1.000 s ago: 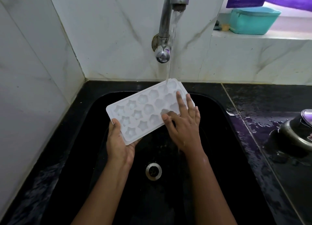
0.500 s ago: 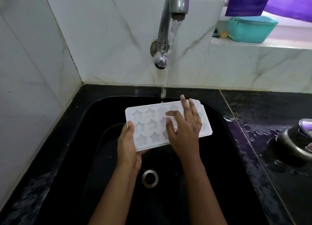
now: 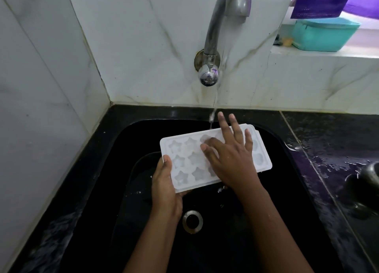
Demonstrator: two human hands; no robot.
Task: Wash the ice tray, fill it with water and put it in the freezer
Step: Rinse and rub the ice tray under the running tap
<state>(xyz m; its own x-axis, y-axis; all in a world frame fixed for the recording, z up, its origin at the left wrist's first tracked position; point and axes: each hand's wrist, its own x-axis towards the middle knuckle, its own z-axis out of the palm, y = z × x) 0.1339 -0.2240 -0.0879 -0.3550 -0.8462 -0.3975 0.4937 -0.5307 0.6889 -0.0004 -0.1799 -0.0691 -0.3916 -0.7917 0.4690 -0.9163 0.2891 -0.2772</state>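
Over the black sink [image 3: 114, 149], just below the running tap [image 3: 223, 26], the white ice tray [image 3: 184, 160] is gripped at its left end by the left hand [image 3: 166, 182], while the right hand [image 3: 231, 156] lies flat on it, fingers spread.

White, grey-veined wall tiles [image 3: 143, 47] meet in a corner behind a black sink [image 3: 287, 190] set in a wet black stone counter [image 3: 338, 149]. A chrome tap [image 3: 217, 33] juts from the back wall. On the tiled ledge [image 3: 328, 57] at upper right stands a teal plastic tub [image 3: 324, 35] under purple cloth [image 3: 320, 0], where pale light comes in.
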